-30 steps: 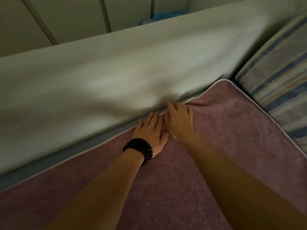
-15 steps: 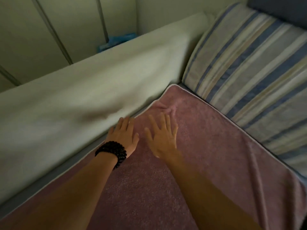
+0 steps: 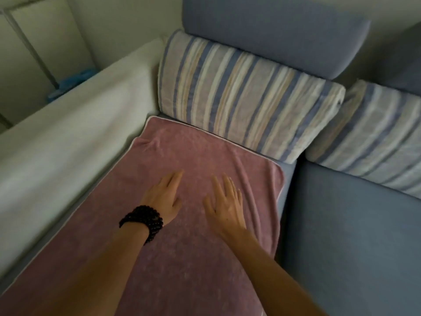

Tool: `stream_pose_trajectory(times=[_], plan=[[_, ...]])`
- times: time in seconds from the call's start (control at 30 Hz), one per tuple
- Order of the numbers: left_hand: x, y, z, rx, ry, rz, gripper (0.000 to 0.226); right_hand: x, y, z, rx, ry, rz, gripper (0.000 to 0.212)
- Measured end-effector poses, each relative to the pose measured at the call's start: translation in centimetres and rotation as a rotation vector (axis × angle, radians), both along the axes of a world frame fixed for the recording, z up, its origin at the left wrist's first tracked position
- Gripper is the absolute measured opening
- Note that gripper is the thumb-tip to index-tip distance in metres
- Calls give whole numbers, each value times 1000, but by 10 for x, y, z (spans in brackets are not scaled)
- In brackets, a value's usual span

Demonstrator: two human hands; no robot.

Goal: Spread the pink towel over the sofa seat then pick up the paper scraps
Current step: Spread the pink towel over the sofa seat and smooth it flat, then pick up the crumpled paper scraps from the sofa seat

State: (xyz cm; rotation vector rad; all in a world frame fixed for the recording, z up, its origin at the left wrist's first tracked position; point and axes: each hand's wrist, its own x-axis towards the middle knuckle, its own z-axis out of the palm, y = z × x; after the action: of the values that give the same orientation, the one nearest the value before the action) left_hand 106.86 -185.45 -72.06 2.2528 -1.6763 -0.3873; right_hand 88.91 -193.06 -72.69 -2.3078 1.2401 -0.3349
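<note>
- At nine o'clock in my view I see the cream sofa arm (image 3: 75, 124), a pale padded block running from the lower left edge up toward eleven o'clock; its surface looks soft and blurred.
- Just behind that arm, near ten o'clock, a small blue object (image 3: 68, 84) sits against the pale panelled wall (image 3: 34, 42); I cannot make out what it is.
- The pink towel (image 3: 182, 147) lies flat over the sofa seat (image 3: 353, 236), stretching from the bottom edge at six o'clock up to the centre. Its white-trimmed far edge touches the base of the striped cushion, and its left edge runs along the arm. A small pucker sits at its far left corner, and long folds run down its right side.
- My left hand (image 3: 164, 197), a black bead bracelet (image 3: 143, 221) wrapped around its wrist, rests palm down on the towel, fingers extended and together, gripping nothing.
- My right hand (image 3: 225, 206) lies just beside it toward three o'clock, also flat on the towel, fingers spread, holding nothing.
- A striped cushion (image 3: 239, 96) leans at twelve o'clock against the blue backrest (image 3: 273, 30).
- A second striped cushion (image 3: 376, 133) sits at two o'clock, with bare blue seat below it.
</note>
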Motion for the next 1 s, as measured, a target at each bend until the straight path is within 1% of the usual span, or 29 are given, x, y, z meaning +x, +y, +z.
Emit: stream_pose_trajectory(times=[0.1, 0.27, 0.37, 0.5, 0.6, 0.63, 0.7, 0.87, 1.0], plan=[[-45, 13, 31, -50, 38, -56, 69, -60, 17, 34, -78, -31, -42, 57], [-119, 29, 94, -126, 87, -121, 61, -147, 45, 108, -195, -255, -88, 53], [-167, 31, 139, -163, 112, -157, 58, -197, 61, 154, -245, -322, -164, 49], [-232, 16, 198, -208, 147, -251, 55, -257, 68, 214, -287, -364, -224, 48], [-281, 0, 240, -262, 182, -341, 52, -302, 70, 252, -312, -358, -286, 47], [-310, -11, 259, -284, 183, -382, 51, -330, 68, 269, -323, -348, -328, 45], [-334, -19, 276, -314, 182, -419, 48, -351, 68, 285, -357, -334, -358, 45], [-459, -51, 339, -394, 169, -568, 47, -468, 66, 353, -430, -320, -500, 47], [-570, -75, 391, -456, 212, -685, 41, -568, 65, 405, -485, -326, -619, 45]])
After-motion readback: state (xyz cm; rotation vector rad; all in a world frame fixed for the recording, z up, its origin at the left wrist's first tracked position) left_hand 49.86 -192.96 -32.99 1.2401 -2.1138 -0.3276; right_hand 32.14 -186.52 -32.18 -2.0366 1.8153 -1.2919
